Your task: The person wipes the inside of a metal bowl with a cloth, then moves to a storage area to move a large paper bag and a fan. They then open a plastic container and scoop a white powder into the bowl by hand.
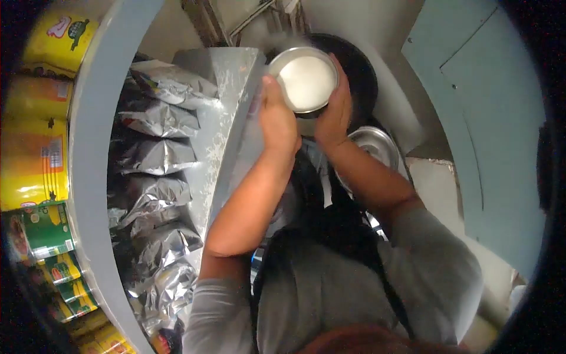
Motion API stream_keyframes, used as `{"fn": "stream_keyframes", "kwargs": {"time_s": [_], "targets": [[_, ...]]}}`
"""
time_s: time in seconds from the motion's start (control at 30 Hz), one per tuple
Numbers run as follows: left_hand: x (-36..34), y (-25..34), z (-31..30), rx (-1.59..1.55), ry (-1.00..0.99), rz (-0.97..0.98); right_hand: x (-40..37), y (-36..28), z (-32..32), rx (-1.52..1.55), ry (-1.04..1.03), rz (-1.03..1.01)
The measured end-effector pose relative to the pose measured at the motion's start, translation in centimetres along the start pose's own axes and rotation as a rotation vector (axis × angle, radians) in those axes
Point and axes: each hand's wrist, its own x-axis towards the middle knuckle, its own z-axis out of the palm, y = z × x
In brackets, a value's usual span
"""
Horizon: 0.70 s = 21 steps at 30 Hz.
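Note:
Between my two hands is a round metal bowl (pixel 293 55), filled with something white (pixel 309 84) whose kind I cannot make out. My left hand (pixel 279 118) presses against its left side, thumb near the rim. Against the right side lies my right hand (pixel 337 115), fingers wrapped along the wall. The bowl's underside is hidden. Behind and below it shows a large dark round vessel (pixel 361 65). A shiny round metal lid or dish (pixel 377 144) sits beneath my right forearm.
On my left, a grey shelf (pixel 227 82) holds several silver foil packets (pixel 168 154). Farther left, yellow packs (pixel 38 159) and green packs (pixel 47 230) line another shelf. A pale blue-green panel (pixel 471 88) stands close on the right.

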Motion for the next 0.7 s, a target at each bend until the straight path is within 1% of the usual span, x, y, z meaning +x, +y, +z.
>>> {"fn": "stream_keyframes", "kwargs": {"time_s": [0.07,0.13,0.2,0.23,0.3,0.33,0.37,0.4,0.43,0.47,0.53,0.57,0.63,0.67,0.7], "targets": [[-0.3,0.6,0.1,0.018,-0.055,0.001,-1.8,0.3,0.1,-0.275,0.107,-0.151],[0.6,0.7,0.1,0.054,-0.111,-0.009,-5.9,1.6,-1.6,-0.438,-0.078,-0.404],[2.6,0.3,0.6,-0.217,-0.015,-0.017,-8.5,3.5,-3.8,-0.654,-1.064,-0.474],[2.7,0.3,0.3,-0.207,-0.015,-0.027,-9.3,3.7,-5.3,-0.651,-1.062,-0.459],[2.4,1.7,0.4,-0.119,-0.033,0.036,-10.0,2.9,-7.6,-0.76,-1.521,0.29],[2.7,1.7,0.3,-0.14,-0.066,0.06,-10.0,4.3,-8.2,-0.754,-1.517,0.296],[2.7,1.6,0.2,-0.135,-0.069,0.053,-9.8,6.5,-8.7,-0.697,-1.116,0.172],[2.4,1.4,0.0,-0.154,-0.104,0.064,-8.6,5.8,-8.5,-0.63,-0.711,0.06],[2.4,1.5,0.2,-0.181,-0.145,0.089,-6.7,4.9,-8.5,-0.458,-0.531,0.091],[2.1,1.4,0.4,-0.179,-0.153,0.091,-3.4,1.2,-7.0,-0.283,-0.355,0.118],[1.6,1.0,0.5,-0.152,-0.165,0.03,-1.0,0.3,-4.9,-0.238,-0.222,-0.152],[1.4,0.3,0.4,-0.148,-0.175,0.029,-0.9,0.4,-3.7,-0.242,-0.212,-0.154],[1.1,-1.2,0.4,-0.086,-0.205,0.144,-1.0,1.1,-1.3,-0.147,-0.057,-0.202],[-0.2,-0.5,0.8,-0.054,-0.176,0.1,-0.6,0.9,-0.6,-0.141,0.026,-0.088],[0.2,-0.9,0.3,-0.053,-0.173,0.103,0.4,0.6,-0.7,-0.136,0.024,-0.089]]}}
